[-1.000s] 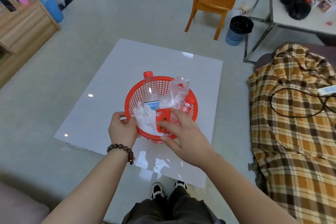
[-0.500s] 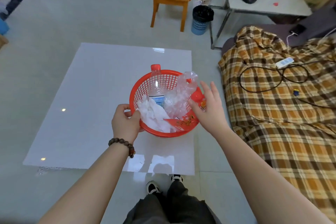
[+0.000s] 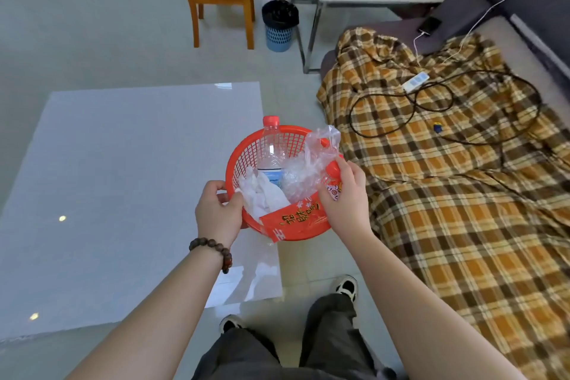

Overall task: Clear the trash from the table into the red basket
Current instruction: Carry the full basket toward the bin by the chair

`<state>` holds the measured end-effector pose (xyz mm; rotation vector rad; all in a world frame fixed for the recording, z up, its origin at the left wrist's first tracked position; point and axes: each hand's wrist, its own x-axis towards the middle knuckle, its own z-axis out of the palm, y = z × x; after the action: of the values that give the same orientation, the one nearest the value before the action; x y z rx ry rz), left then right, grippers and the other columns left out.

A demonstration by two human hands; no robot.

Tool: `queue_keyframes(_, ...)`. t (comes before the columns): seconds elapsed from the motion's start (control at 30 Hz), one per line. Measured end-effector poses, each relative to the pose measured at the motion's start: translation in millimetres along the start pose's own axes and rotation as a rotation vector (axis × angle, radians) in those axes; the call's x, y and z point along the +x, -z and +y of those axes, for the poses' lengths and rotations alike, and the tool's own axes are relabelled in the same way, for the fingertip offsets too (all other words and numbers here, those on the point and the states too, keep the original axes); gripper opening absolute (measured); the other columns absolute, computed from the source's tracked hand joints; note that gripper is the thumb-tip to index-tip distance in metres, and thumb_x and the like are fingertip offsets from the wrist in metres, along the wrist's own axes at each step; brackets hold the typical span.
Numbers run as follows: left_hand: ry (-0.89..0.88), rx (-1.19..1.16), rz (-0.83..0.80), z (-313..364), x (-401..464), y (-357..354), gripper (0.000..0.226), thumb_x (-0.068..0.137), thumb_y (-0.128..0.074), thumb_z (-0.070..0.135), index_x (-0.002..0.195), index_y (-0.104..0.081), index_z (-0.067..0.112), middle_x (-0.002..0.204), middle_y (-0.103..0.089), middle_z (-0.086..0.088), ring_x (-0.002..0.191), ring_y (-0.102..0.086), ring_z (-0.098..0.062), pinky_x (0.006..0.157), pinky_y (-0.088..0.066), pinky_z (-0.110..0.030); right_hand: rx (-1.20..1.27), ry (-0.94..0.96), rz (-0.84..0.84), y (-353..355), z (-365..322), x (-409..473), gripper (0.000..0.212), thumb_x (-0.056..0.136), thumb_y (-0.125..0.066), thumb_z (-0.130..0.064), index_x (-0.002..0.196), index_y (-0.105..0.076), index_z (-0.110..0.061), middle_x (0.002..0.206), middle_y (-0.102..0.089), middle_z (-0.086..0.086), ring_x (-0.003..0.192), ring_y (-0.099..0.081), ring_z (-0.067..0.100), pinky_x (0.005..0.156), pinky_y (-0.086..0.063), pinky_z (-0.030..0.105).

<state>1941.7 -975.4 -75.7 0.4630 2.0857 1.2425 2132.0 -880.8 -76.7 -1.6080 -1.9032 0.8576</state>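
Both hands grip the basket (image 3: 246,145) rim: left hand (image 3: 217,213) closed on the near-left edge, right hand (image 3: 345,191) on the right. Between them lie a bottle (image 3: 271,148), tissue (image 3: 262,197), plastic (image 3: 308,170) and a wrapper (image 3: 293,222), over the desk (image 3: 123,163) edge.

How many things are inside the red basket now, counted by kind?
Clear plastic bottle with red cap: 1
White crumpled tissue: 1
Clear plastic bag: 1
Red printed wrapper: 1
Total: 4 in the red basket, as far as can be seen.
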Motion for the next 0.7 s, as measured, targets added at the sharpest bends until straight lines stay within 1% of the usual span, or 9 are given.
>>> queue_keyframes(0.07,-0.004,0.011,0.006,5.3,-2.4,-29.3,0.013,0.089,-0.059,0.020,0.091,-0.052,0.030,0.100,-0.067,-0.009,0.079,-0.069,-0.026,0.055,-0.060,-0.041,0.000,-0.014,0.005,15.4,21.9,14.4,0.061,0.088,-0.057,-0.026,0.143,-0.030,-0.026,0.145,-0.028,-0.003,0.120,-0.041,0.010,0.079,-0.030,0.004)
queue_keyframes(0.1,-0.008,0.019,0.012,8.4,-3.0,-45.3,0.012,0.089,-0.059,0.020,0.092,-0.052,0.030,0.099,-0.067,-0.009,0.080,-0.069,-0.026,0.056,-0.060,-0.041,0.007,-0.014,0.006,23.3,33.1,22.9,0.061,0.088,-0.057,-0.026,0.143,-0.030,-0.027,0.145,-0.028,-0.003,0.118,-0.041,0.009,0.074,-0.029,0.002)
queue_keyframes(0.13,-0.012,0.027,0.023,12.0,-3.6,-62.8,0.011,0.089,-0.059,0.020,0.094,-0.053,0.028,0.099,-0.067,-0.008,0.081,-0.069,-0.026,0.057,-0.060,-0.041,0.014,-0.012,0.005,31.4,44.8,32.4,0.061,0.088,-0.057,-0.026,0.142,-0.030,-0.027,0.145,-0.028,-0.003,0.119,-0.041,0.010,0.075,-0.030,0.004)
queue_keyframes(0.23,-0.019,0.051,0.068,25.0,-6.7,-119.7,0.011,0.089,-0.059,0.021,0.098,-0.054,0.026,0.097,-0.066,-0.006,0.083,-0.067,-0.026,0.065,-0.060,-0.042,0.020,-0.012,0.000,59.3,79.0,63.8,0.060,0.088,-0.057,-0.025,0.141,-0.030,-0.027,0.146,-0.027,-0.002,0.123,-0.042,0.017,0.083,-0.037,0.021)
queue_keyframes(0.3,-0.020,0.059,0.081,35.4,-9.7,-159.4,0.012,0.088,-0.058,0.020,0.098,-0.055,0.025,0.095,-0.066,-0.004,0.083,-0.066,-0.025,0.069,-0.059,-0.043,0.025,-0.018,-0.005,82.9,102.0,86.3,0.059,0.088,-0.057,-0.023,0.141,-0.031,-0.028,0.147,-0.026,-0.001,0.123,-0.044,0.019,0.085,-0.042,0.026)
queue_keyframes(0.4,-0.025,0.081,0.067,50.4,-12.8,-211.8,0.017,0.087,-0.058,0.022,0.104,-0.057,0.021,0.098,-0.066,-0.003,0.082,-0.065,-0.021,0.071,-0.058,-0.040,0.011,-0.032,-0.017,118.4,132.8,119.8,0.060,0.088,-0.057,-0.024,0.141,-0.029,-0.028,0.146,-0.026,-0.001,0.123,-0.043,0.018,0.084,-0.041,0.025)
queue_keyframes(0.5,-0.007,0.113,0.067,62.6,-11.7,-249.8,0.022,0.088,-0.058,0.029,0.110,-0.056,0.025,0.099,-0.065,0.002,0.080,-0.064,-0.012,0.069,-0.058,-0.036,-0.002,-0.038,-0.028,140.9,153.8,149.8,0.060,0.089,-0.056,-0.025,0.141,-0.028,-0.028,0.148,-0.024,0.000,0.125,-0.042,0.020,0.085,-0.042,0.026)
queue_keyframes(0.63,0.015,0.134,0.116,77.9,-2.1,-280.4,0.027,0.089,-0.060,0.027,0.114,-0.056,0.020,0.099,-0.064,0.001,0.079,-0.062,-0.012,0.072,-0.057,-0.037,0.007,-0.033,-0.045,151.1,164.7,179.9,0.061,0.089,-0.057,-0.025,0.142,-0.027,-0.027,0.148,-0.024,0.001,0.126,-0.043,0.021,0.090,-0.047,0.031)
queue_keyframes(0.7,0.016,0.124,0.127,85.4,6.4,-288.6,0.023,0.089,-0.060,0.024,0.111,-0.057,0.019,0.098,-0.063,0.000,0.079,-0.062,-0.013,0.072,-0.057,-0.037,0.018,-0.039,-0.049,151.6,166.6,192.1,0.061,0.089,-0.057,-0.025,0.143,-0.027,-0.027,0.148,-0.024,0.001,0.126,-0.043,0.021,0.091,-0.049,0.033)
